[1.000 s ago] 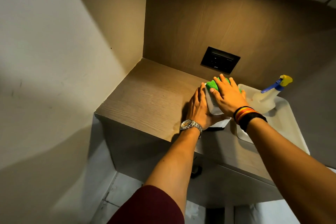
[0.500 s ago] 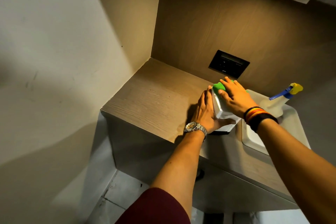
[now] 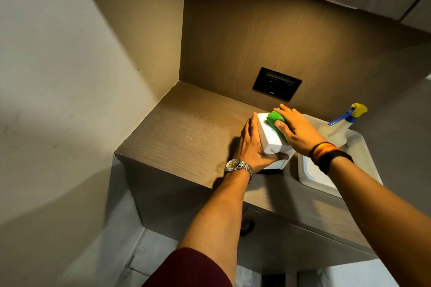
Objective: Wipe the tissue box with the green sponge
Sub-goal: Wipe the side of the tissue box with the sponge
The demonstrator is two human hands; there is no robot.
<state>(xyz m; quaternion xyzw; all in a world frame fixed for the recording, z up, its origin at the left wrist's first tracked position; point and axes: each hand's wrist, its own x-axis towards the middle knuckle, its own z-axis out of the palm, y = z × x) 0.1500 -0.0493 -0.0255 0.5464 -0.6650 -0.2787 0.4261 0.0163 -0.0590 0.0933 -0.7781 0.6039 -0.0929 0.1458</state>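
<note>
Right hand (image 3: 297, 129) presses green sponge (image 3: 274, 119) on tissue box (image 3: 270, 137); left hand (image 3: 253, 147) braces

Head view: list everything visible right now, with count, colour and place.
tissue box: 1, white, on the wooden counter
green sponge: 1, on top of the box, far end
tray: 1, white, right of the box
spray bottle: 1, clear, blue-yellow head, in the tray
socket panel: 1, black, back wall
left hand: wristwatch, steadying the box's left side
right hand: striped bands, pressing the sponge
</note>
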